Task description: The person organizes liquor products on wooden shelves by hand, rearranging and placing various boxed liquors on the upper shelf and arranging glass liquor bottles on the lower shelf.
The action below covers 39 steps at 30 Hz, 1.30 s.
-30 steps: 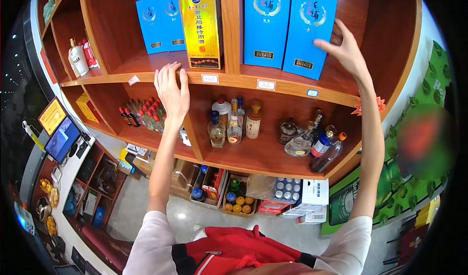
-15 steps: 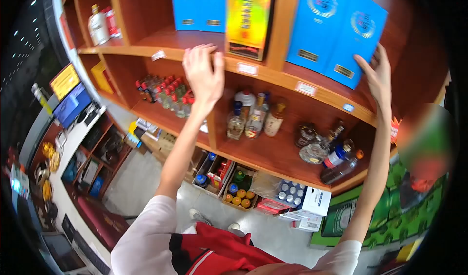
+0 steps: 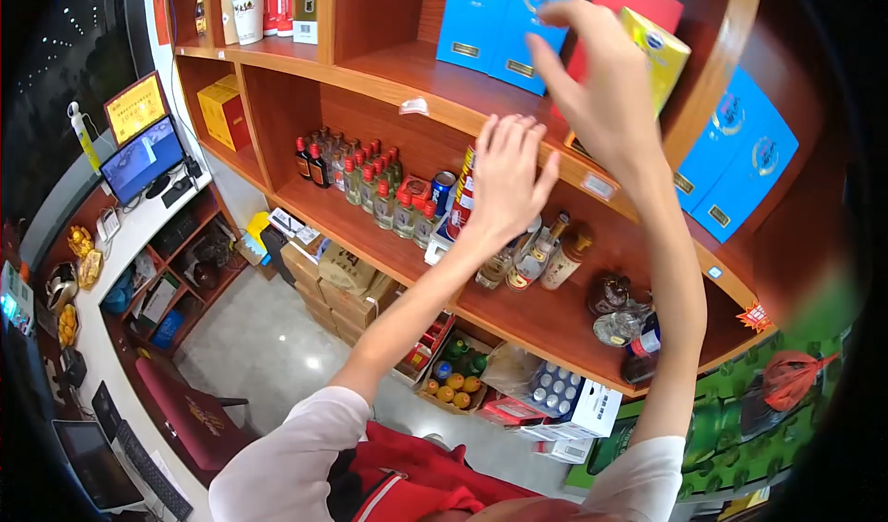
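Observation:
My left hand (image 3: 511,175) lies with its fingers stretched out at the front edge of the upper shelf board (image 3: 453,113), holding nothing. Higher up, my right hand (image 3: 606,87) is raised in front of the upper compartment, thumb and fingers spread apart with nothing between them. Just behind it stand a blue box (image 3: 467,23) and a second blue box (image 3: 525,46), side by side. Partly covered by my right hand and forearm are a red panel (image 3: 638,0) and a yellow box (image 3: 659,55). Two more blue boxes (image 3: 740,157) stand right of the divider.
Several small red-capped bottles (image 3: 384,203) and larger bottles (image 3: 564,261) stand on the lower shelf. Cartons (image 3: 342,286) and a crate with orange-topped bottles (image 3: 453,383) sit on the floor. A counter with a monitor (image 3: 143,166) and a red chair (image 3: 190,411) are at left.
The view has swung left. My right hand has left the right-hand blue boxes and moved leftward to the front of the other pair. My left hand stays by the shelf edge, further right along it.

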Tool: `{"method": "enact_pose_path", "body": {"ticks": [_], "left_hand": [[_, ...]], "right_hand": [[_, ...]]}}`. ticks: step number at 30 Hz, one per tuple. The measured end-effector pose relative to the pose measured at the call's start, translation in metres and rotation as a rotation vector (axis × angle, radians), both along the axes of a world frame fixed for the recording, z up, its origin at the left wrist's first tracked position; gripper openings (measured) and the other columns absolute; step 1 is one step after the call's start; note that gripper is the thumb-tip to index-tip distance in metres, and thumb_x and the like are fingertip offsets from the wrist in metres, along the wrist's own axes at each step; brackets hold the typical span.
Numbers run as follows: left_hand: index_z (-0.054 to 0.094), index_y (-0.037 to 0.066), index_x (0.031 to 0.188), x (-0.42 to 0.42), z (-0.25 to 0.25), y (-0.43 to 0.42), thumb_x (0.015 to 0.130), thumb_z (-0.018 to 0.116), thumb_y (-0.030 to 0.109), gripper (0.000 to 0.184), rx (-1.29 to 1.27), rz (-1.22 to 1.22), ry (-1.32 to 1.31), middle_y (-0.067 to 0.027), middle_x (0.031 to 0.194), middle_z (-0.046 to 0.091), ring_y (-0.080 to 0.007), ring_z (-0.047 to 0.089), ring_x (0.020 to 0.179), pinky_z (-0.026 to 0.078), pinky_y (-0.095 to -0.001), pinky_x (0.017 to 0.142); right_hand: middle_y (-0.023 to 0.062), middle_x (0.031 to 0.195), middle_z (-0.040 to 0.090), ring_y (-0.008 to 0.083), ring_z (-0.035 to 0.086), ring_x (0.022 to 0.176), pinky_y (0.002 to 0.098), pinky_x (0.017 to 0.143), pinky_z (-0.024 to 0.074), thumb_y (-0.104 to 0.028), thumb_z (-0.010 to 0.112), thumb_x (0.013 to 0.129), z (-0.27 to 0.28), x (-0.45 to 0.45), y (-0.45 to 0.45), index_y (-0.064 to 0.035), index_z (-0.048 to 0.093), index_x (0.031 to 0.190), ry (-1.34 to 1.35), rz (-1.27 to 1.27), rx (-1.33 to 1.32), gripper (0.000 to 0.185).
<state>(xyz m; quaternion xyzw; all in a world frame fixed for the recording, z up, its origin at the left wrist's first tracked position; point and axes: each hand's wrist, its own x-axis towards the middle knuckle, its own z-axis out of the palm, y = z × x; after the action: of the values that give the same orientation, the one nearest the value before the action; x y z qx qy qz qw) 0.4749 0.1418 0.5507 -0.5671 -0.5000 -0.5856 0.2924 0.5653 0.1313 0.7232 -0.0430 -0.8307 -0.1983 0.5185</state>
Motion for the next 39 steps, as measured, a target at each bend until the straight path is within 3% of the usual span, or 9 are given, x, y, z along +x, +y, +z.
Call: {"method": "enact_pose_path", "body": {"ticks": [6,16,23,27,29,32,34,36,39], "left_hand": [[0.063,-0.002,0.122,-0.013,0.0,-0.002,0.096,0.063,0.028,0.04,-0.012,-0.106,-0.006,-0.018,0.127,0.063,-0.033,0.054,0.128,0.03,-0.0509,0.119],[0.063,-0.005,0.123,-0.026,-0.006,0.0,0.097,0.063,0.03,0.044,0.042,-0.198,-0.015,-0.0199,0.13,0.064,-0.0313,0.055,0.128,0.035,-0.0466,0.117],[0.062,-0.003,0.121,-0.024,-0.007,0.002,0.095,0.063,0.029,0.041,0.03,-0.2,-0.065,-0.0164,0.126,0.063,-0.0279,0.053,0.13,0.033,-0.0444,0.118],[0.064,-0.001,0.117,-0.026,-0.009,0.005,0.096,0.062,0.03,0.038,0.06,-0.179,-0.051,-0.015,0.122,0.064,-0.0269,0.055,0.127,0.034,-0.043,0.118],[0.065,0.001,0.114,-0.029,-0.009,0.006,0.095,0.063,0.031,0.035,0.087,-0.157,-0.029,-0.0136,0.118,0.065,-0.0264,0.055,0.125,0.034,-0.0416,0.117],[0.065,0.002,0.114,-0.029,-0.011,0.011,0.094,0.064,0.031,0.035,0.081,-0.186,-0.014,-0.013,0.119,0.065,-0.0258,0.055,0.125,0.034,-0.0412,0.117],[0.065,0.003,0.115,-0.029,-0.011,0.01,0.094,0.064,0.032,0.036,0.087,-0.209,-0.019,-0.0123,0.119,0.064,-0.0251,0.055,0.125,0.034,-0.0412,0.117],[0.065,0.002,0.115,-0.029,-0.011,0.01,0.094,0.065,0.033,0.037,0.107,-0.203,-0.033,-0.0121,0.12,0.064,-0.0247,0.055,0.125,0.034,-0.0419,0.117],[0.065,0.001,0.118,-0.028,-0.013,0.011,0.094,0.065,0.033,0.04,0.099,-0.197,-0.017,-0.0131,0.124,0.065,-0.025,0.055,0.126,0.034,-0.0427,0.117]], "right_hand": [[0.0233,0.114,0.069,0.0388,0.063,0.114,0.0493,0.098,0.0502,-0.036,0.073,0.089,0.051,-0.165,0.105,0.0044,0.061,0.112,-0.12,-0.341,0.228,0.048],[0.0291,0.118,0.069,0.0422,0.066,0.116,0.0483,0.099,0.0539,-0.071,0.077,0.077,0.108,-0.209,0.152,0.0058,0.063,0.122,-0.338,-0.902,-0.08,0.09],[0.0257,0.114,0.065,0.0428,0.064,0.109,0.0519,0.093,0.0535,-0.06,0.09,0.065,0.101,-0.169,0.127,-0.0016,0.063,0.126,-0.281,-0.65,0.313,0.088],[0.0203,0.12,0.063,0.0375,0.059,0.115,0.0466,0.099,0.0504,-0.048,0.094,0.067,0.099,-0.154,0.141,-0.0066,0.06,0.13,-0.266,-0.621,0.183,0.082],[0.0206,0.125,0.06,0.0267,0.059,0.121,0.041,0.096,0.0552,-0.012,0.093,0.073,0.124,-0.129,0.218,-0.0043,0.045,0.135,-0.737,0.323,-0.308,0.079],[0.0252,0.129,0.056,0.0327,0.058,0.123,0.0458,0.094,0.0581,-0.009,0.1,0.059,0.071,-0.173,0.028,-0.0036,0.044,0.13,-0.26,-0.43,-0.263,0.091],[0.0254,0.135,0.052,0.0344,0.057,0.125,0.0467,0.099,0.0556,-0.013,0.099,0.063,0.063,-0.159,0.038,-0.004,0.039,0.141,-0.249,-0.423,-0.36,0.099],[0.0202,0.119,0.063,0.039,0.058,0.114,0.048,0.098,0.0484,-0.044,0.096,0.065,0.053,-0.14,0.054,-0.0068,0.056,0.131,-0.195,-0.374,0.278,0.086],[0.0181,0.131,0.058,0.0363,0.056,0.122,0.0453,0.104,0.0469,-0.032,0.1,0.061,0.032,-0.112,0.036,-0.0055,0.055,0.132,-0.127,-0.292,0.211,0.088]]}}
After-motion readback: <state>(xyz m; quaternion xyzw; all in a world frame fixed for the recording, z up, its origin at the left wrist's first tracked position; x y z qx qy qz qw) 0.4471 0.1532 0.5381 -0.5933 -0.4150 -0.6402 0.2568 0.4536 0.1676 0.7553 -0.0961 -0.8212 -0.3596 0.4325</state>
